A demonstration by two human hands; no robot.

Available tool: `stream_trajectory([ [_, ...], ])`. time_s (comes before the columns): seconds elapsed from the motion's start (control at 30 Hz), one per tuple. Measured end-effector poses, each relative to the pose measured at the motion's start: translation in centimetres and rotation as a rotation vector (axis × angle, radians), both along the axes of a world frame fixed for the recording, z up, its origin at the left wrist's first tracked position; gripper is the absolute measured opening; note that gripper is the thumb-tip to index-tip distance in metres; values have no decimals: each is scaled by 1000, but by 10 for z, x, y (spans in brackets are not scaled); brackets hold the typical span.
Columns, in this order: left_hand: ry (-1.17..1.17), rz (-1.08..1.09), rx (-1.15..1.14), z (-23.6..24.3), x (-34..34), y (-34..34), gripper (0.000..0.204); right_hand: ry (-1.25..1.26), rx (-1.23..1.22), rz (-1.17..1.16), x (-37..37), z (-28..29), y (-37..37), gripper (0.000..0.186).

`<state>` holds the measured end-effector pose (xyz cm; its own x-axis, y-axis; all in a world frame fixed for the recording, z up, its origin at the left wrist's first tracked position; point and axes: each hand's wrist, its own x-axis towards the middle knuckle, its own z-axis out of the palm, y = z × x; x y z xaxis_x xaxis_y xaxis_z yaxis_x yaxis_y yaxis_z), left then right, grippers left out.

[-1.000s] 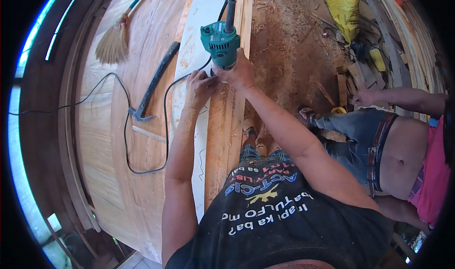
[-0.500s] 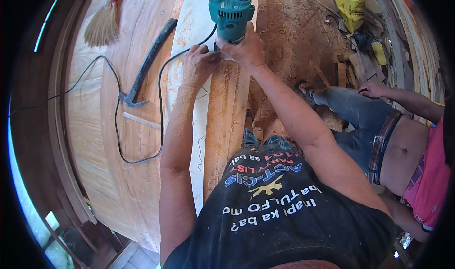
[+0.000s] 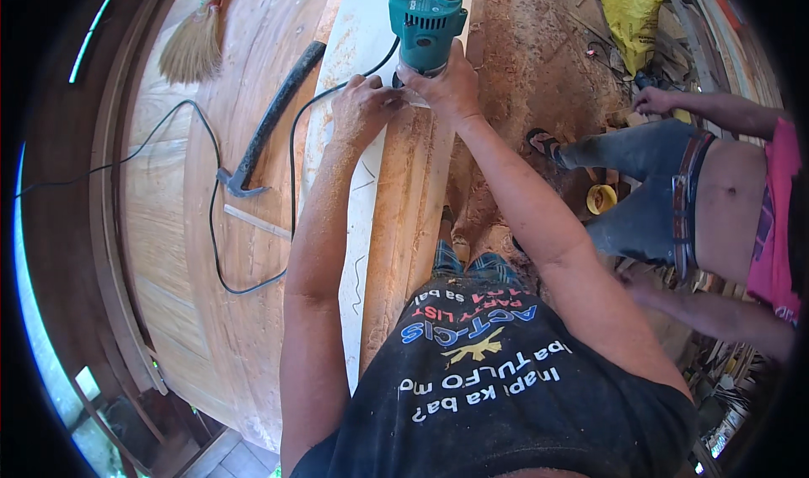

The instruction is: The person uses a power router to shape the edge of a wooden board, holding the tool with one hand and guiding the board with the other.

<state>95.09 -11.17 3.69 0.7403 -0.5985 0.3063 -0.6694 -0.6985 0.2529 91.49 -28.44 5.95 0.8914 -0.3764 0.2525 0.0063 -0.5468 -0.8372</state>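
- The router (image 3: pixel 425 35) stood over the far part of the plank (image 3: pixel 409 191), dusted with shavings.
- The right hand (image 3: pixel 451 86) gripped it low on its body, fingers wrapped around.
- The left hand (image 3: pixel 362 107) lay just beside the router's base, fingers bent; whether they gripped anything could not be told.
- The white board (image 3: pixel 362 23), marked with a squiggly line, ran along the plank's left side.
- On the tabletop (image 3: pixel 168 233), the cord (image 3: pixel 292 174) made a loop around a thin stick (image 3: pixel 253 219).
- The hammer (image 3: pixel 274 124) lay left of the white board, head toward the person, with the broom (image 3: pixel 194 48) farther left.
- To the right, a co-worker (image 3: pixel 729 200) in jeans stood near a yellow sack (image 3: pixel 630 23).
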Motion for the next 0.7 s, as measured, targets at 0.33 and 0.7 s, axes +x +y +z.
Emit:
stream_trajectory([
  [0.33, 12, -13, 17, 4, 19, -11, 16, -1, -24, -29, 17, -1, -9, 72],
  [0.7, 42, 4, 79, 7, 29, -22, 22, -1, -27, -48, 30, -3, -17, 73],
])
